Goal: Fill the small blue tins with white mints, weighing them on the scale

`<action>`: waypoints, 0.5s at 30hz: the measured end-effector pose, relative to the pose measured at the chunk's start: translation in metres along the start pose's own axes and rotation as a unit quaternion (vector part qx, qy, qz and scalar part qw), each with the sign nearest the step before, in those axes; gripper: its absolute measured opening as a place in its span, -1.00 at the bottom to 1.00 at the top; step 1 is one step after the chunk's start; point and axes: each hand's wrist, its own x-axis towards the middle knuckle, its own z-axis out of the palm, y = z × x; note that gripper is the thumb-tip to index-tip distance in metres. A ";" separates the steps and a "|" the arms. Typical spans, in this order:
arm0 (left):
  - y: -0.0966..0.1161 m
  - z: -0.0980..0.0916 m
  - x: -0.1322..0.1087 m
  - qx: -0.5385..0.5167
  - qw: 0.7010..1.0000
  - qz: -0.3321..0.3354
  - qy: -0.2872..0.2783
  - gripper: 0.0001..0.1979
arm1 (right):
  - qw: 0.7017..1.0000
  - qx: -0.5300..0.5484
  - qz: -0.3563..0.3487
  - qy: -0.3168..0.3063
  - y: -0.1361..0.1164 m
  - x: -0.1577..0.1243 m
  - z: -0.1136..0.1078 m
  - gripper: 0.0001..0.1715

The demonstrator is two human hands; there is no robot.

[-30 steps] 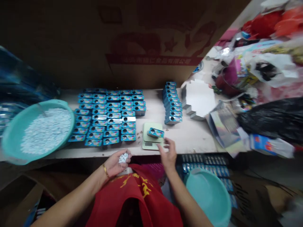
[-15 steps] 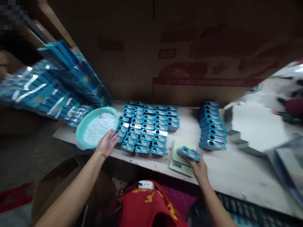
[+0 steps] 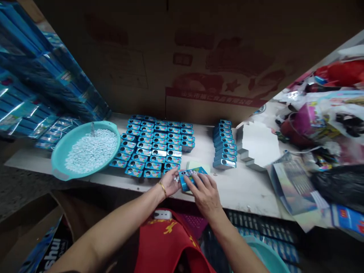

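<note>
My right hand [image 3: 206,192] grips a flat blue tin [image 3: 186,175] from above and tilts it, one end toward my left. Under that end, my left hand [image 3: 170,183] is cupped, with a few small white mints [image 3: 176,179] in its palm and fingers. Pale green kitchen scales [image 3: 192,165] lie behind the tin, mostly hidden by it. To the left, a turquoise basin [image 3: 58,159] holds a heap of the same white pieces with a clear scoop [image 3: 92,129] standing in them. Rows of upright blue tins [image 3: 152,165] fill the table between basin and scales.
Another row of blue tins [image 3: 225,155] stands right of the scales, beside stacked white boxes [image 3: 258,142]. A large cardboard box [image 3: 136,76] walls off the back. Wrapped blue packs [image 3: 65,76] rise at left; bags and clutter [image 3: 318,125] cover the right.
My left hand has moved right from the basin's edge to the tin. My right hand has lifted the tin off the scales, brought it left and tilted it. The view has shifted.
</note>
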 end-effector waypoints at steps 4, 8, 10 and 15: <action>-0.003 0.003 0.000 0.002 1.000 0.014 0.023 -0.81 | 1.000 -0.016 0.004 0.013 0.000 -0.004 -0.002 -0.54; -0.005 0.004 0.002 0.007 0.999 0.012 0.042 -0.83 | 1.000 -0.016 -0.009 0.026 0.006 -0.008 0.002 -0.54; -0.006 0.004 0.004 0.008 0.999 0.012 0.051 -0.85 | 0.999 -0.015 0.006 0.034 0.008 -0.010 0.004 -0.53; -0.005 0.006 0.005 0.017 0.999 0.001 0.040 -0.84 | 0.999 0.026 0.019 0.038 0.007 -0.009 0.001 -0.51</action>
